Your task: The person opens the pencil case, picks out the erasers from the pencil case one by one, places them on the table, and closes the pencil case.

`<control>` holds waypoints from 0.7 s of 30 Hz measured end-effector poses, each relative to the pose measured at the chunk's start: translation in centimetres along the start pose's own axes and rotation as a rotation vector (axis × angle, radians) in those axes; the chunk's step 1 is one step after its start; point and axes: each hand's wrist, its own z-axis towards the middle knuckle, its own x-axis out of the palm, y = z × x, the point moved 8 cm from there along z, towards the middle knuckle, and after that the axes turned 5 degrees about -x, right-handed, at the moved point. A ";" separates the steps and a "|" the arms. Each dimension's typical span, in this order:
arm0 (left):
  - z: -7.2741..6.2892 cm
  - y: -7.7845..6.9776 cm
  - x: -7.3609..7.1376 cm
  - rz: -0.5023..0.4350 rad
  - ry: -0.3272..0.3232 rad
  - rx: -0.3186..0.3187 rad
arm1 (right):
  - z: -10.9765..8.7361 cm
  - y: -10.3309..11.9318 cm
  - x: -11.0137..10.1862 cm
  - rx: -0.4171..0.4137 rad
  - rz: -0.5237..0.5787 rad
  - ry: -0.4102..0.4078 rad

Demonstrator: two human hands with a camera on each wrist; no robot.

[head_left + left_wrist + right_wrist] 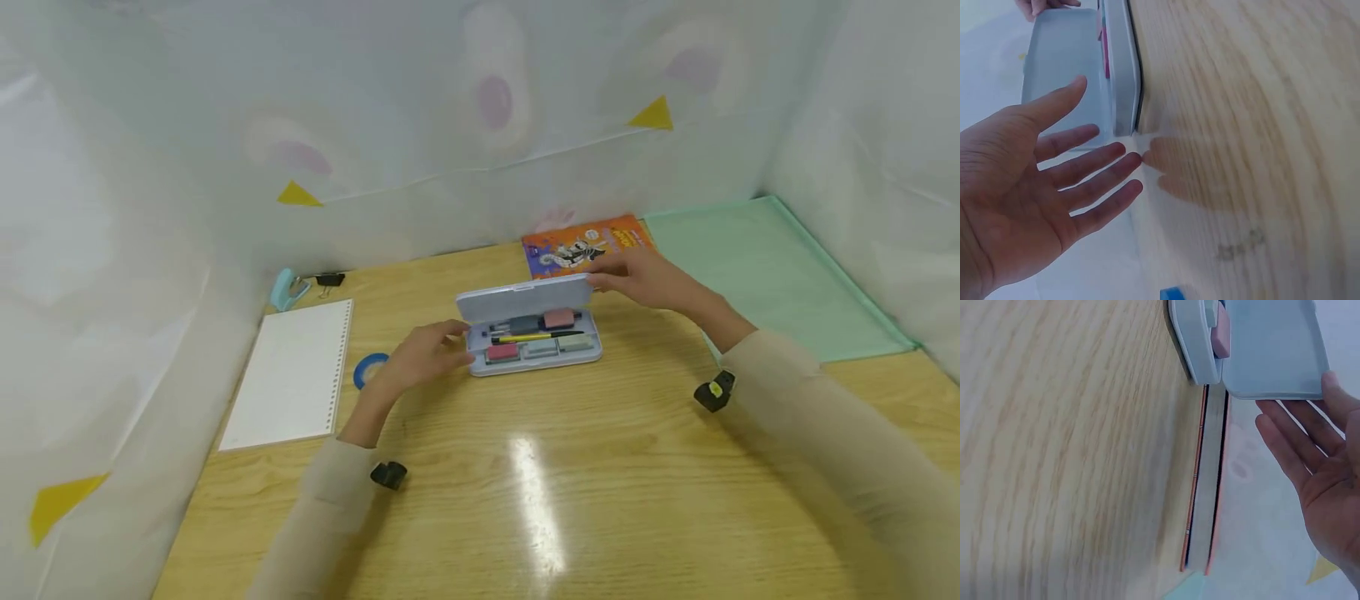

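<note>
A pale blue-grey pencil case (pixel 536 367) sits on the wooden table with its lid (pixel 525 298) raised. Inside, a yellow-and-black pencil (pixel 532 337) lies between a row of pens and small compartments. Those compartments hold a pink-red eraser (pixel 502 353) and pale blocks. My right hand (pixel 637 279) pinches the right end of the lid, thumb on its inner side and fingers behind, as the right wrist view shows. At the case's left end is my left hand (pixel 431 354). In the left wrist view its fingers (pixel 1097 187) are spread, with nothing in them.
Left of the case lie a blue tape roll (pixel 369 371) and a white spiral notebook (pixel 292 371). Behind that notebook are a light blue stapler (pixel 285 290) and a black binder clip (pixel 330 280). An orange book (pixel 558 254) and a green mat (pixel 787 283) lie at the back right.
</note>
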 end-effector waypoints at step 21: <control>2.1 1.1 2.2 -0.042 0.209 -0.045 | 1.8 -3.1 1.8 0.175 -0.204 -0.103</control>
